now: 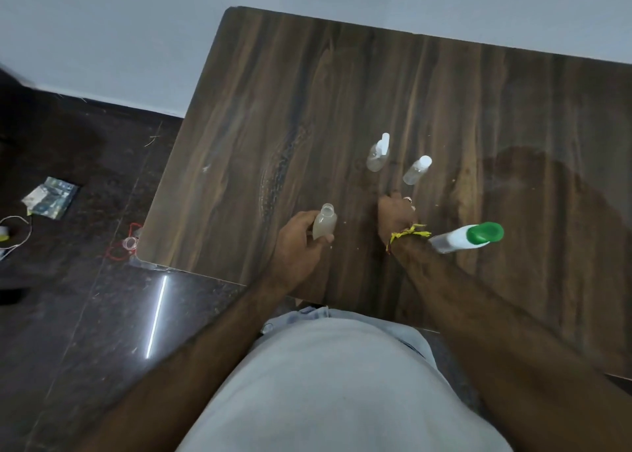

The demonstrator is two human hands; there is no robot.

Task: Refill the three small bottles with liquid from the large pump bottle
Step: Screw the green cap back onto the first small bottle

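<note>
My left hand (pixel 301 243) grips a small clear bottle (pixel 324 224) near the table's front edge. This bottle has no cap and holds cloudy liquid. My right hand (pixel 396 217) rests on the table just right of it, knuckles up and fingers bent down. Something small and pale shows at its fingers, but I cannot tell whether they hold it. Beyond that hand stand two more small clear bottles, one with a white spray top (pixel 378 154) and one with a white cap (pixel 417 171). The large white bottle with a green top (pixel 465 237) stands beside my right wrist.
The dark wooden table (pixel 273 109) ends in a left edge close to my left hand. A wet-looking patch (pixel 547 195) spreads over its right side. On the dark floor to the left lie a packet (pixel 49 196) and red wire (pixel 123 246).
</note>
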